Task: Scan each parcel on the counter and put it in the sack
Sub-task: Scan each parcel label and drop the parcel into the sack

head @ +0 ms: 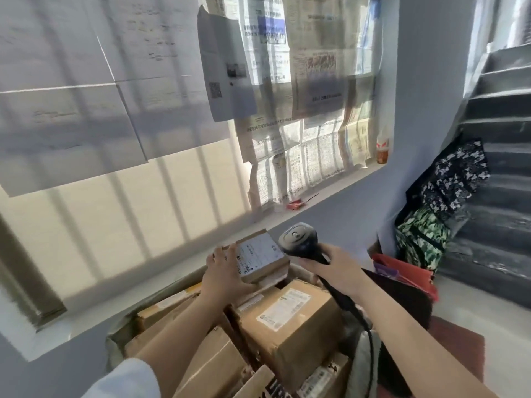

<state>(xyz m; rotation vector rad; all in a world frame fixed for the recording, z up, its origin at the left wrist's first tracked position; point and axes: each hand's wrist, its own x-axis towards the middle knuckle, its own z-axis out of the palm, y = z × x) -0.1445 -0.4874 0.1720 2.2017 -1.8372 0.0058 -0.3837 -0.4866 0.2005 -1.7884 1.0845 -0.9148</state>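
Cardboard boxes [290,323] crowd near, below both hands. The left hand [222,272] holds a small brown, white-labelled parcel [263,255]; the right hand [337,268] grips a black scanner [298,239] just right of it.

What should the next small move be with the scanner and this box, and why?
Probably tip the scanner in the right hand down onto the label of the small parcel and trigger it. The left hand holds that parcel label-up right beside the scanner's head, which seems not yet aimed at the label.
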